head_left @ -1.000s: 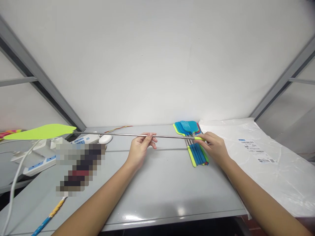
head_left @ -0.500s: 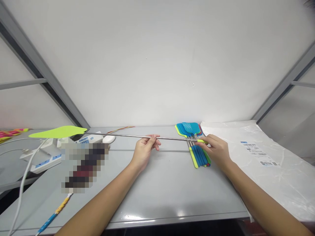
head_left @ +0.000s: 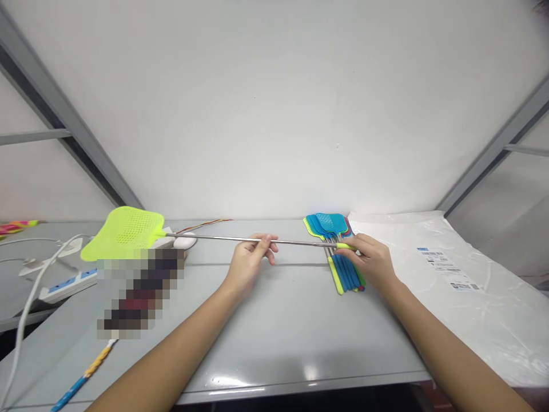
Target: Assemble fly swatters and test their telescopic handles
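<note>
A yellow-green fly swatter [head_left: 128, 232] with a long thin metal rod is held level above the table, its perforated head out to the left. My left hand [head_left: 256, 257] pinches the middle of the rod between thumb and fingers. The yellow-green handle is gripped by my right hand [head_left: 369, 257], whose fingers cover most of it. Just behind and under my right hand lies a stack of fly swatters [head_left: 331, 223], mostly blue, with yellow-green, green and red ones among them.
On the right a white plastic package [head_left: 480, 309] with a label lies on the grey table [head_left: 300, 332]. Power strips [head_left: 71, 284] and a white cable are at the left, near a white mouse [head_left: 185, 240]. A pixelated item with a blue and yellow cord lies front left.
The held swatter has rolled about its rod, so its head now shows its perforated face instead of lying nearly edge-on. Both hands keep hold in about the same places.
</note>
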The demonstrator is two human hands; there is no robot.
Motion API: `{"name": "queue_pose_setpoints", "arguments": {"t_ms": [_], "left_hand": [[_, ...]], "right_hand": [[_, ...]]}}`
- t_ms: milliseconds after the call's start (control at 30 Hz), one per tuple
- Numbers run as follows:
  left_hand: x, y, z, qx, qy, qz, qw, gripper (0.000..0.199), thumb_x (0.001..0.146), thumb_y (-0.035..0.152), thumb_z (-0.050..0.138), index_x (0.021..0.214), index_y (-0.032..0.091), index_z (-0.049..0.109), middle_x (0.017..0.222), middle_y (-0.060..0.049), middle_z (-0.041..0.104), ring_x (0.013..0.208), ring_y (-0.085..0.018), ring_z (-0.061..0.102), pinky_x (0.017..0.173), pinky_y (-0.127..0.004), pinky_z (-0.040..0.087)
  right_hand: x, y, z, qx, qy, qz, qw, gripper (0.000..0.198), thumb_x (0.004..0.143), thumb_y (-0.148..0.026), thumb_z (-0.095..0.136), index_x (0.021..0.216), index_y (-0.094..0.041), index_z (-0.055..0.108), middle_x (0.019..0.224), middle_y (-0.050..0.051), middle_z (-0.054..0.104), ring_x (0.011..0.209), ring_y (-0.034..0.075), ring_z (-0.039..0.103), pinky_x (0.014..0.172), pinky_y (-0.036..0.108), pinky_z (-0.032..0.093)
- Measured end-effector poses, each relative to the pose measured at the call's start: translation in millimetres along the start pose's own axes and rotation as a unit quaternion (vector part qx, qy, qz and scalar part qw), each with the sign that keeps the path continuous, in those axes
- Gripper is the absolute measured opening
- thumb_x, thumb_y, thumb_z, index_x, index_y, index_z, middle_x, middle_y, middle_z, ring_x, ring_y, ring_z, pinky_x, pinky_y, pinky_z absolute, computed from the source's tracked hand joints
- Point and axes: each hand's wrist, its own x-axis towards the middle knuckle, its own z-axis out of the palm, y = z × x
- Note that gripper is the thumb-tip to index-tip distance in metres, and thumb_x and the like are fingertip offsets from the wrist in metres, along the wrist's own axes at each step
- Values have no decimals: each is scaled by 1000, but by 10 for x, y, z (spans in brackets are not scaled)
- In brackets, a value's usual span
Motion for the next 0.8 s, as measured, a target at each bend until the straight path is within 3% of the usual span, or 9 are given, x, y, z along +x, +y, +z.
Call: {"name": "queue_pose_setpoints", "arguments": {"t_ms": [167, 367, 567, 800], "left_hand": [[131, 80, -229, -46, 50, 28, 997, 26, 84, 43, 64, 88, 17, 69, 79, -1, 61, 55, -9, 55, 61, -26, 45], [178, 175, -285, -83, 92, 42, 991, 27, 82, 40, 68, 85, 14, 68, 74, -1, 59, 53, -8, 54, 56, -23, 44], [139, 100, -198, -67, 84, 31, 994, 29, 80, 43, 69, 86, 15, 66, 76, 0, 59, 51, -7, 52, 56, -23, 43], [-73, 16, 92, -9, 12, -11, 1000, 28, 82, 44, 67, 80, 16, 69, 74, -3, 64, 52, -10, 56, 65, -28, 45]], "right_hand": [[-18, 66, -54, 1, 11, 19, 1000, 19, 88, -39, 62, 82, -23, 72, 69, 1, 64, 58, 12, 53, 56, 26, 40], [-32, 120, -64, 5, 6, 37, 999, 21, 87, -42, 63, 84, -23, 72, 69, 1, 63, 60, 13, 53, 57, 27, 40], [-85, 196, -51, -6, 11, 43, 999, 22, 87, -43, 62, 82, -23, 71, 66, 1, 61, 60, 14, 52, 56, 28, 39], [-48, -40, -1, 6, 1, -4, 1000, 23, 89, -42, 60, 81, -23, 71, 67, 1, 64, 57, 13, 55, 54, 26, 41]]}}
